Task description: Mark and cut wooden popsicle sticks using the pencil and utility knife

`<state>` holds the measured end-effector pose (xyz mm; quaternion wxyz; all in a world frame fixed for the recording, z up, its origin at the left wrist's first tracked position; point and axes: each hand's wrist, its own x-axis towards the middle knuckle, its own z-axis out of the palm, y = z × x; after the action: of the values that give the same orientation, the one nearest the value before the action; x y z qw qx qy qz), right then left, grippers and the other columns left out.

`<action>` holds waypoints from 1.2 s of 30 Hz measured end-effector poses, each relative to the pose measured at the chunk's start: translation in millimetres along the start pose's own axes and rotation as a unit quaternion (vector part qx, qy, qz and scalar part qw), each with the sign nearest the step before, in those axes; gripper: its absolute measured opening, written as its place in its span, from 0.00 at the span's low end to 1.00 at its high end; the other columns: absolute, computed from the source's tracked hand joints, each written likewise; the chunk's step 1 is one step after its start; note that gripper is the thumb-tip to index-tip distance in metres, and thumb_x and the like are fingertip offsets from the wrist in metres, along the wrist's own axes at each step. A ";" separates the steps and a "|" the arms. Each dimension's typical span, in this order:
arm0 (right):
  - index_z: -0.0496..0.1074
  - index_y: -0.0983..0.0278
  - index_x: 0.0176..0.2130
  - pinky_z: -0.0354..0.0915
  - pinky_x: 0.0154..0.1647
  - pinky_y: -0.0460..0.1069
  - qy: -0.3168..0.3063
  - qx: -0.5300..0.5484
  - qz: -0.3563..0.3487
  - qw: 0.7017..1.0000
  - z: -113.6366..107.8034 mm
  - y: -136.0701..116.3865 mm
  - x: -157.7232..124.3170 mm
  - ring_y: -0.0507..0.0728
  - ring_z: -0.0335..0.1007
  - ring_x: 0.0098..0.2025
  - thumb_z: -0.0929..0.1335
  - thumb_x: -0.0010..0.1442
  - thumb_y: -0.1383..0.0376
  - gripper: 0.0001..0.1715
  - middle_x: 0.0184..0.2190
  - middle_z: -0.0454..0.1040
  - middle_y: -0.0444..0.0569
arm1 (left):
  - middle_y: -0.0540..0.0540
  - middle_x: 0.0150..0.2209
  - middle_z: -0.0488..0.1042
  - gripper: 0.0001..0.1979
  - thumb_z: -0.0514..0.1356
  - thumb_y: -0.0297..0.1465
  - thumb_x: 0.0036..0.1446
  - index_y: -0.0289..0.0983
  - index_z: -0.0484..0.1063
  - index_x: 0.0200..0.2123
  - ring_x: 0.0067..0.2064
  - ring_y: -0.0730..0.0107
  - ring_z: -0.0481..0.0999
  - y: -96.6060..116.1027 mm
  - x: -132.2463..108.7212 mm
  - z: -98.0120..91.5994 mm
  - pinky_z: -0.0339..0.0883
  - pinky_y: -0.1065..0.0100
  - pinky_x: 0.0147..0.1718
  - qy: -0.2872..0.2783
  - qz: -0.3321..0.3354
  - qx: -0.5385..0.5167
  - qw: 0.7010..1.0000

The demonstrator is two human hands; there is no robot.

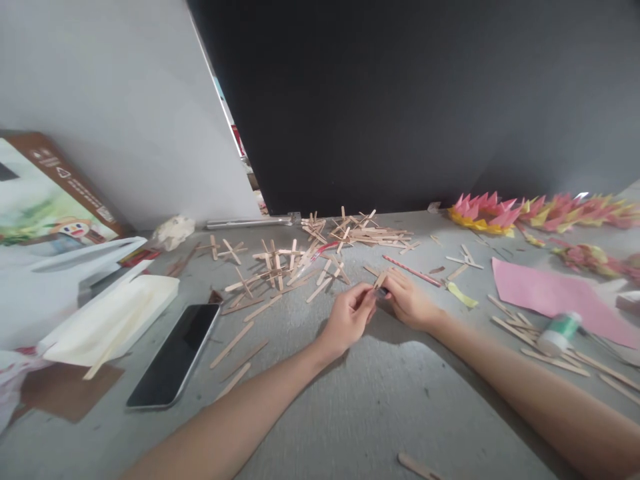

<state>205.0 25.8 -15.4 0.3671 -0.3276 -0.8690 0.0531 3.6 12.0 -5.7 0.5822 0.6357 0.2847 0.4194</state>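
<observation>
Left hand (350, 317) and right hand (409, 299) meet well right of the black smartphone (175, 357), fingers of both clamped on a wooden craft stick (381, 279); small dark object (382, 292) at the fingertips, can't ID. Craft-stick pile (377, 235) sits beyond and right of the phone; pink paper sheet (555, 293) and green-labelled white bottle (561, 333) far right of it.

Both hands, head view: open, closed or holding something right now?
Left hand: closed, fingertips at a small dark object; its exact grip cannot be told.
Right hand: closed, apparently holding a wooden stick.
</observation>
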 end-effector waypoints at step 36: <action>0.66 0.60 0.47 0.65 0.43 0.57 0.030 0.055 0.016 0.998 -4.7 0.5 2.5 0.61 0.65 0.40 0.51 0.79 0.53 0.22 0.39 0.70 0.54 | 0.56 0.22 0.60 0.22 0.57 0.53 0.68 0.39 0.65 0.36 0.22 0.77 0.58 0.4 1.3 1.2 0.53 0.74 0.22 0.082 -0.039 -0.031 0.995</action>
<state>207.1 27.1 -10.7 0.4101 -0.3222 -0.8477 0.0971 5.2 12.4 -5.0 0.5921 0.5690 0.3427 0.4563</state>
